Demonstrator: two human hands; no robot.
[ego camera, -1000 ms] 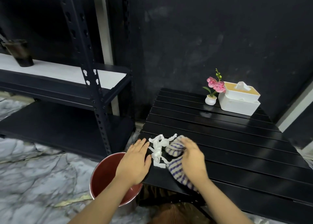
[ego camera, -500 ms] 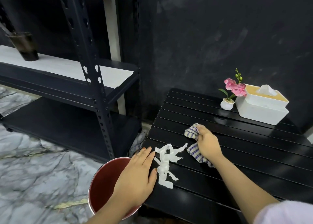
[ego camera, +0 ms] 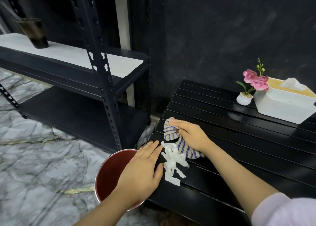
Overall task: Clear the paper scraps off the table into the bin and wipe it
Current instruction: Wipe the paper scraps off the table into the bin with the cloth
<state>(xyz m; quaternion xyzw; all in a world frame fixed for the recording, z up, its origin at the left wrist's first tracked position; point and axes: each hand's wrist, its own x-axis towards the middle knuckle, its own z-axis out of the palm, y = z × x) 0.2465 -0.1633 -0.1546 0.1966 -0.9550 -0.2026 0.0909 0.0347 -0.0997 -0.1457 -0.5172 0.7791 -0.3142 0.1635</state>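
Note:
White paper scraps (ego camera: 171, 160) lie in a loose heap near the left edge of the black slatted table (ego camera: 239, 140). My left hand (ego camera: 143, 171) rests flat at that edge with straight fingers, its thumb beside the scraps, above the red bin (ego camera: 109, 172) that stands on the floor against the table. My right hand (ego camera: 188, 135) presses on a striped purple and beige cloth (ego camera: 172, 131) lying on the table just behind the scraps; its lower end touches them.
A small white pot with a pink orchid (ego camera: 246, 92) and a white tissue box (ego camera: 283, 102) stand at the table's back right. A black metal shelf rack (ego camera: 95, 68) with a dark cup (ego camera: 35, 34) stands to the left on the marble floor.
My right hand has slid the cloth left and nearer, back against the scraps, after pulling away from them. My left hand has stayed at the table edge over the bin.

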